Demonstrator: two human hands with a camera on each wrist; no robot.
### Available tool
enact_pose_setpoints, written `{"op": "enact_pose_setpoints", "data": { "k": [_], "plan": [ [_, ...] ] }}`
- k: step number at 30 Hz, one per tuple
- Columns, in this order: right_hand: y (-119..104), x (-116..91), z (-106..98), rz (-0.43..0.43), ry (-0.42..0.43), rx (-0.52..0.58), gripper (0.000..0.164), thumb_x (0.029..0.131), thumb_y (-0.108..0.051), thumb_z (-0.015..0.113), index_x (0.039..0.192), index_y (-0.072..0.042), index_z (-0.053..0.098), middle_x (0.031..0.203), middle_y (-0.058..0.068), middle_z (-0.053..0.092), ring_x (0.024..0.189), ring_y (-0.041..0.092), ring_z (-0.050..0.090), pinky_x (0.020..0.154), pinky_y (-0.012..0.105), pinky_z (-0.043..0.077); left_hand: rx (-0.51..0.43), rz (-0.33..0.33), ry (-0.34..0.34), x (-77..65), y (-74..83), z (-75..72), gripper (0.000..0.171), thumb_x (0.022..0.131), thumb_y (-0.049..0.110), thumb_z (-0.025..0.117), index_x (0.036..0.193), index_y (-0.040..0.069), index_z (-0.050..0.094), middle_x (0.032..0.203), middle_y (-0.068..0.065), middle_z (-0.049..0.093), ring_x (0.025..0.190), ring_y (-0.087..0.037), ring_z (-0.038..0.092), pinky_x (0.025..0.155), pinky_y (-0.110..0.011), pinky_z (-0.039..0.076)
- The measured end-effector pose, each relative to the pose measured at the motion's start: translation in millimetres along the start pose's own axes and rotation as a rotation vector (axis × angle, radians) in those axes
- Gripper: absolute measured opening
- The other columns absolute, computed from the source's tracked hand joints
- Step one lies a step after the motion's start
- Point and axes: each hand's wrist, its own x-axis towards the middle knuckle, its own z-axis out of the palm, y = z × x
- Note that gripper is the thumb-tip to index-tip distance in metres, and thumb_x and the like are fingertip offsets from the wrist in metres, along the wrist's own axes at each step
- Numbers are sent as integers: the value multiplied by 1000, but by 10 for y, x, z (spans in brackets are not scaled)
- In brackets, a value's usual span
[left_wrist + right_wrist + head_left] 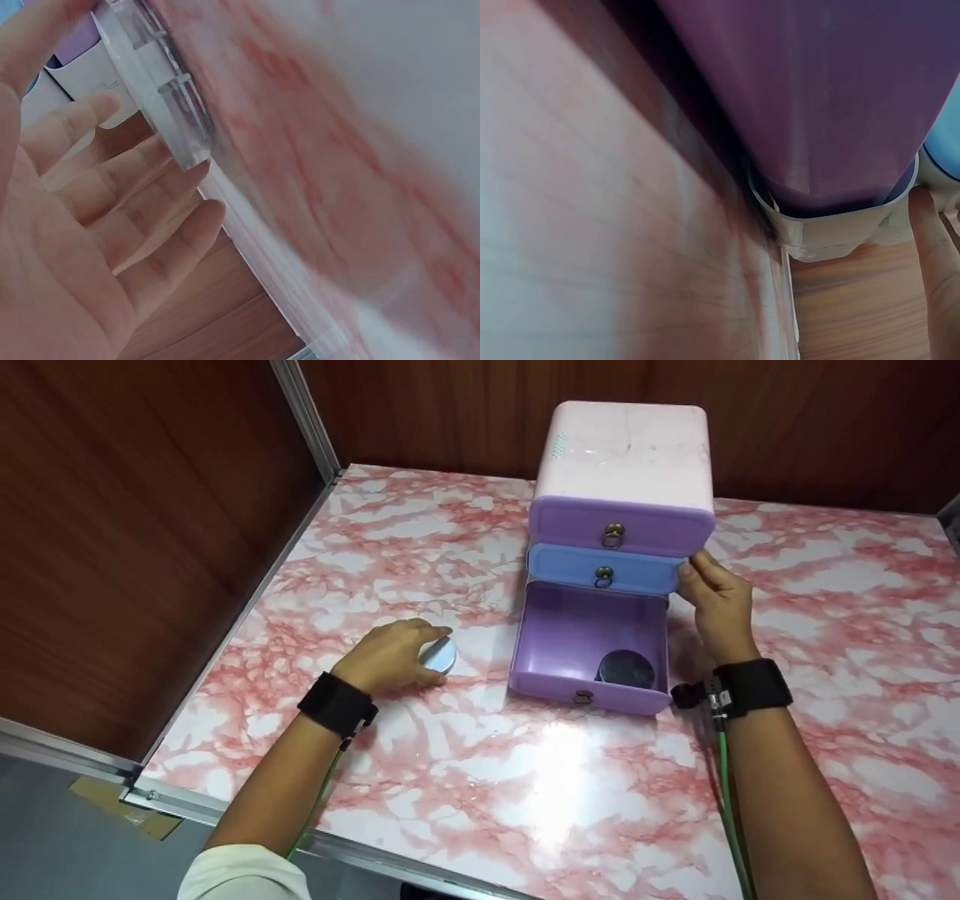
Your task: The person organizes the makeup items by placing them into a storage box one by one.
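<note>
In the head view my left hand [390,655] spans a small round silver-looking disc [439,655] on the table, thumb on the near side and a finger on the far side. The left wrist view shows the disc's clear plastic rim [166,94] beside spread fingers. A small drawer cabinet [630,450] has its purple bottom drawer [577,630] pulled out. Inside that drawer, near its front, lies a dark round disc [627,668]. My right hand [720,604] holds the cabinet's right front edge, beside the blue middle drawer [570,566]; some fingertips are hidden.
The cabinet's purple top drawer [570,521] and blue drawer are closed, each with a ring pull. Red-and-white marbled tabletop [420,780] lies around it. Brown wood panels [150,510] stand at the left and back. A metal rail [390,870] edges the table's front.
</note>
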Motion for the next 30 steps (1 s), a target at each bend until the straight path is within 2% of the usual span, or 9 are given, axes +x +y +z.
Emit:
{"op": "enact_pose_setpoints", "data": {
  "k": [6, 11, 16, 22, 25, 30],
  "plan": [
    [2, -9, 16, 2, -4, -12, 41, 95, -10, 63, 133, -2, 53, 147, 17, 42, 132, 25, 44, 90, 27, 50, 25, 28, -7, -30, 13, -17, 73, 78, 47, 78, 142, 24, 52, 133, -4, 58, 117, -23, 55, 92, -42, 46],
    [-5, -5, 31, -1, -1, -43, 40, 95, -11, 63, 133, -3, 53, 146, 16, 44, 131, 24, 46, 92, 28, 50, 55, 82, 42, -1, 89, -98, 68, 77, 45, 79, 138, 21, 57, 123, -4, 63, 102, -22, 60, 82, -41, 51],
    [-14, 1, 41, -3, -1, -34, 40, 95, -10, 62, 133, -2, 53, 146, 17, 44, 127, 25, 50, 90, 28, 51, 114, 134, 78, 96, 229, -227, 65, 79, 44, 75, 137, 21, 58, 121, -3, 64, 98, -20, 60, 78, -39, 51],
    [-9, 9, 21, -14, -4, -22, 39, 95, -8, 62, 133, -2, 53, 145, 17, 44, 125, 24, 53, 90, 29, 51, 177, 181, 76, 226, 443, -368, 65, 79, 47, 76, 136, 20, 59, 119, -5, 63, 96, -21, 61, 77, -41, 52],
    [-10, 8, 3, -19, 1, -30, 40, 95, -8, 63, 133, -2, 53, 145, 17, 45, 125, 24, 53, 89, 29, 51, 201, 226, 97, 297, 545, -409, 62, 79, 47, 77, 132, 19, 62, 112, -4, 64, 88, -20, 61, 73, -40, 52],
    [-6, -9, -6, -17, 7, -23, 41, 95, -7, 62, 133, 1, 52, 145, 18, 44, 128, 24, 50, 89, 29, 52, 220, 308, 137, 414, 703, -458, 61, 80, 49, 75, 131, 19, 63, 108, -4, 64, 87, -20, 60, 70, -40, 53]
  ]
}}
